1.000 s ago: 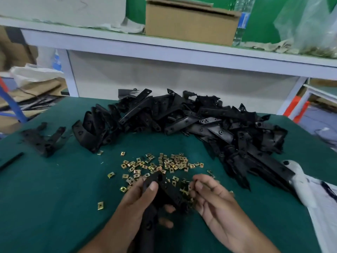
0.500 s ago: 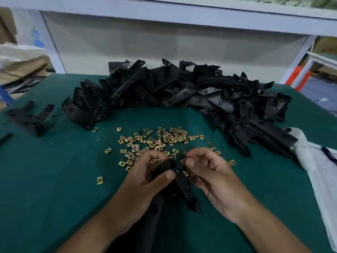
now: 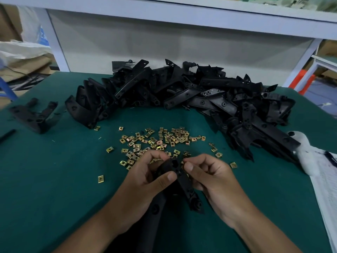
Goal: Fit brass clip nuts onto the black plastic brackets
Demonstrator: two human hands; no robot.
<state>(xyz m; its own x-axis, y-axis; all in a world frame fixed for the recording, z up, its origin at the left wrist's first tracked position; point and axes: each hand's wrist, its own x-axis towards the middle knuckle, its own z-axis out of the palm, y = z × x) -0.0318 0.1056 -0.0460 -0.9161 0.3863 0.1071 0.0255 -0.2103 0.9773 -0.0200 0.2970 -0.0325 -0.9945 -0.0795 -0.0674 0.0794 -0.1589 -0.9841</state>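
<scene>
My left hand [image 3: 145, 179] grips a black plastic bracket [image 3: 186, 187] near its top end, thumb across its face. My right hand [image 3: 209, 176] has its fingers curled against the bracket's right edge; whether it pinches a clip nut there is hidden. The bracket's two arms slope down toward me over the green mat. Several brass clip nuts [image 3: 160, 141] lie scattered just beyond my hands. A big heap of black brackets [image 3: 191, 95] curves across the back of the table.
A separate black bracket [image 3: 34, 114] lies at the far left of the green table [image 3: 54, 179]. White cloth and paper [image 3: 321, 170] cover the right edge. A single nut [image 3: 100, 178] lies left of my hands. A white shelf frame [image 3: 164, 17] stands behind.
The camera has tilted down and the heap looks nearer. My left hand's thumb slid up the bracket, and my right hand closed in on the bracket's top edge.
</scene>
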